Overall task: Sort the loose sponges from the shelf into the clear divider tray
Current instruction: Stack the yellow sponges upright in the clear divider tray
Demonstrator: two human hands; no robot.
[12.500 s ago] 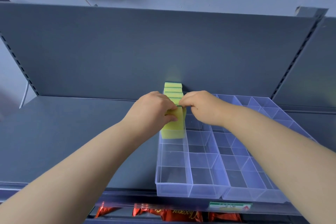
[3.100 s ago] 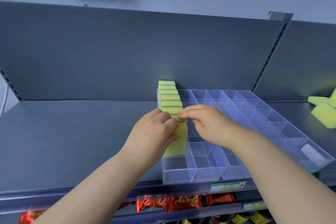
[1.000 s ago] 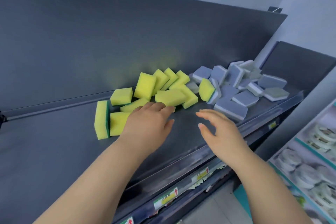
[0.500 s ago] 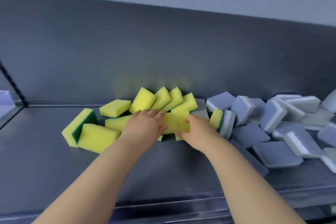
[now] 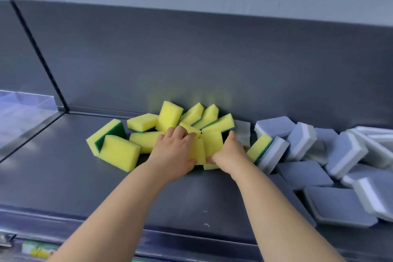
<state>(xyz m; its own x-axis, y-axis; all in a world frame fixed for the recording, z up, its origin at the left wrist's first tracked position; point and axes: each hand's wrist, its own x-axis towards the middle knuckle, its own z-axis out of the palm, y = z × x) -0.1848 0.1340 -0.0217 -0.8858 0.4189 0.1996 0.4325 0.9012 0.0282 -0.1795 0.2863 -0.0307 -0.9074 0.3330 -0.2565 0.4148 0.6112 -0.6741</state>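
Several loose yellow sponges (image 5: 119,152) with green backs lie in a heap on the dark shelf (image 5: 63,176) against the back panel. My left hand (image 5: 175,154) curls its fingers over yellow sponges in the middle of the heap. My right hand (image 5: 228,153) grips a yellow sponge (image 5: 212,140) from the right, thumb up along its side. The two hands press a small bunch of sponges between them. Only a corner of the clear divider tray (image 5: 23,102) shows at the far left, on the neighbouring shelf bay.
A pile of grey and white sponges (image 5: 306,144) fills the shelf to the right, touching the yellow heap. A dark upright post (image 5: 40,53) separates the two bays. The shelf's front lip (image 5: 191,238) runs below my forearms.
My hands left the tray's row of sponges, and the view swung right to the loose heap. Within the last second both hands reached in and closed on yellow sponges.
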